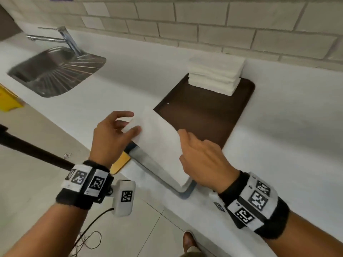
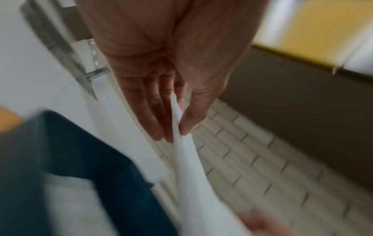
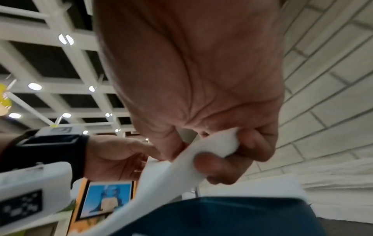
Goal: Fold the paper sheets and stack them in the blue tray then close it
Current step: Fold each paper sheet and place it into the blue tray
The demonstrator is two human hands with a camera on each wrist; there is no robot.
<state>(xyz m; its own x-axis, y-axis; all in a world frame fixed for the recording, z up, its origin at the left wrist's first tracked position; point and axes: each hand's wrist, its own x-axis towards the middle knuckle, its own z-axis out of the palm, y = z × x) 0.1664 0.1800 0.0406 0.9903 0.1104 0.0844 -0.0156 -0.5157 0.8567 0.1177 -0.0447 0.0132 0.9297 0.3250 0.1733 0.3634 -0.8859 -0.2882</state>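
Note:
A folded white paper sheet hangs over the blue tray near the counter's front edge. My left hand pinches the sheet's far left corner between thumb and fingers; the left wrist view shows that pinch on the paper sheet above the blue tray. My right hand grips the sheet's right edge; in the right wrist view its fingers curl round the paper sheet over the blue tray. A stack of white paper sheets lies on the far end of a brown tray.
A steel sink with a tap is set into the white counter at the far left. A tiled wall runs behind. A yellow-orange board pokes out under the blue tray. Floor and cables lie below.

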